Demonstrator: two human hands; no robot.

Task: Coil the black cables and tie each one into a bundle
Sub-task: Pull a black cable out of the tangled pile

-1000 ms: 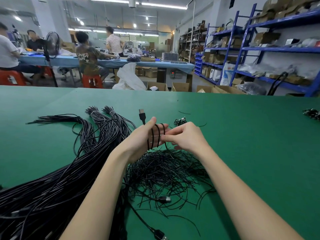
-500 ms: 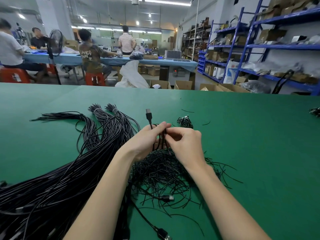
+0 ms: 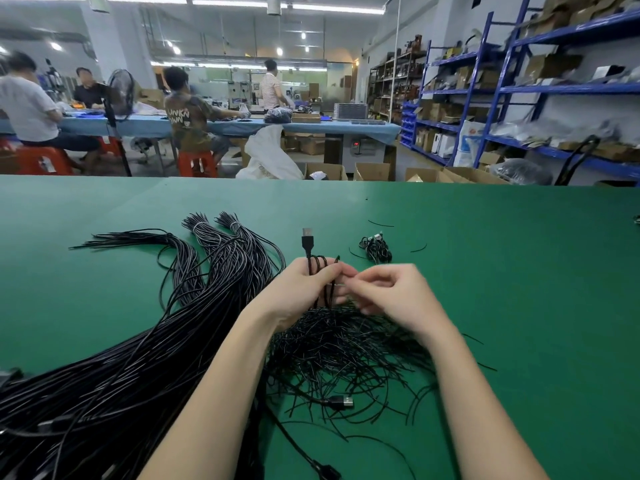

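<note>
Plugs (image 3: pixel 341 402) lie nearest, on the ends of loose black cables on the green table (image 3: pixel 519 289). A big heap of long black cables (image 3: pixel 114 382) fills the near left side and fans away to the far left. Between the arms sits a messy pile of thin black ties (image 3: pixel 346 348). Just past that pile, the left hand (image 3: pixel 298 292) grips the coiled cable (image 3: pixel 320 275), with its fingers curled round the loops. The cable's USB plug (image 3: pixel 307 241) sticks straight up above the hand. The right hand (image 3: pixel 391 296) is right beside it, fingers bent, and pinches something thin at the middle of the coil. It looks like a tie, but it is too small and blurry to be sure. The cable looks light and bendy, and a bit springy, so the loops may pop open if the grip goes slack. I think the best place to hold it is round the middle of the loops, where the left hand is now, so the tie can go on there. A little farther back lies one small finished bundle (image 3: pixel 375 249). A few loose tie bits lie near it. Past the table, people sit at a blue table (image 3: pixel 242 128), and blue shelves (image 3: pixel 554 88) stand on the right.
</note>
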